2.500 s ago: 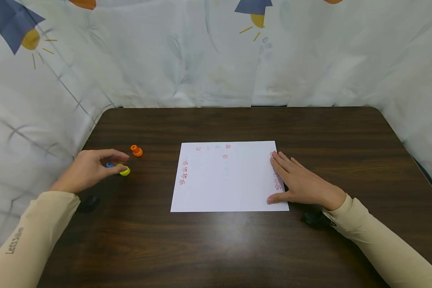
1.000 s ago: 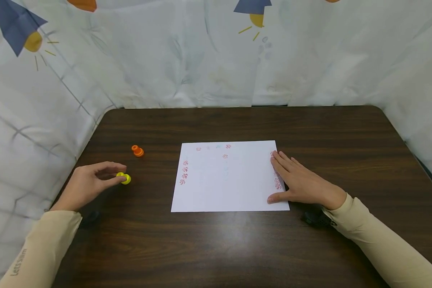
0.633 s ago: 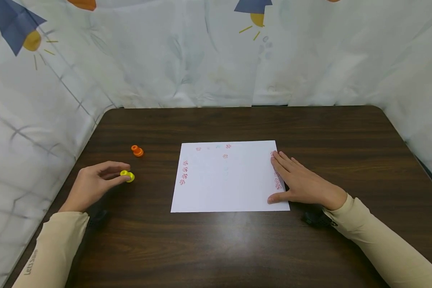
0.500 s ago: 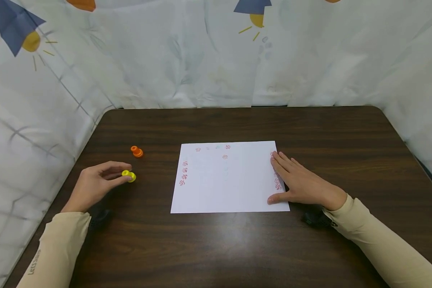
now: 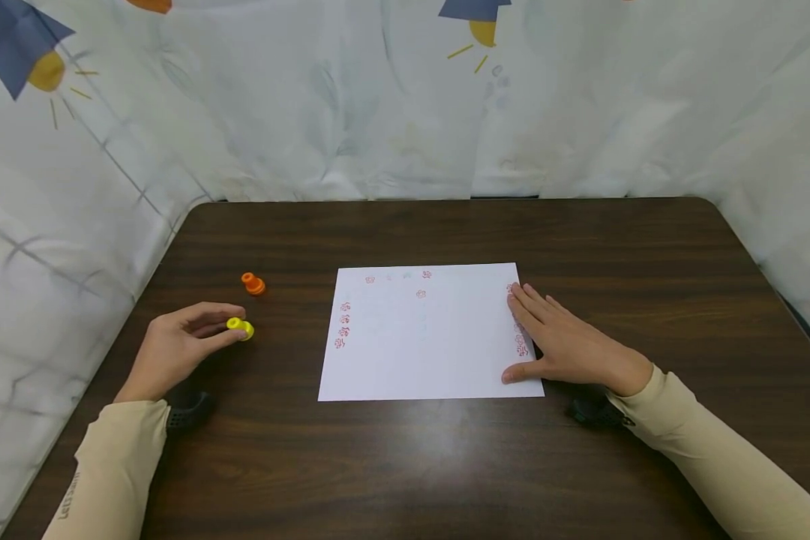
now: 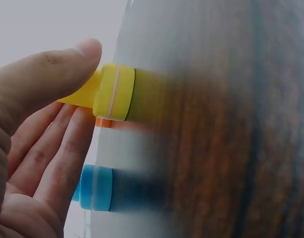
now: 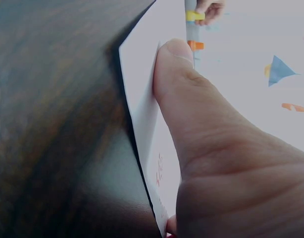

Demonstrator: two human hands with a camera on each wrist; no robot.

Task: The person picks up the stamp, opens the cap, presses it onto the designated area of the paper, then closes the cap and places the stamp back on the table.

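While the left hand pinches the yellow stamp between thumb and fingertips just above the surface, the thing to get right, as I judge it, is the grip: the thumb sits on the narrow handle and the broad ringed face points away from the palm, so the stamp should be turned face down and kept level before it meets the sheet, or the print will come out lopsided. A blue stamp shows under the same fingers in the left wrist view, tucked by the palm; whether it is held or only lies there I cannot tell, and it would be wise not to let it slip. An orange stamp stands alone on the surface a little beyond the left hand, apart from it. To the right lies the paper, already carrying small red marks along its left edge, its top edge and its right edge, with free room in the middle for a clean print. Further right, the right hand lies flat with straight fingers on the paper's right edge, thumb pressing its near corner; steady pressure there should stop the sheet creeping. Of writing, only the left sleeve bears small dark lettering, too small here to read surely; the red marks look like little figures, not words.
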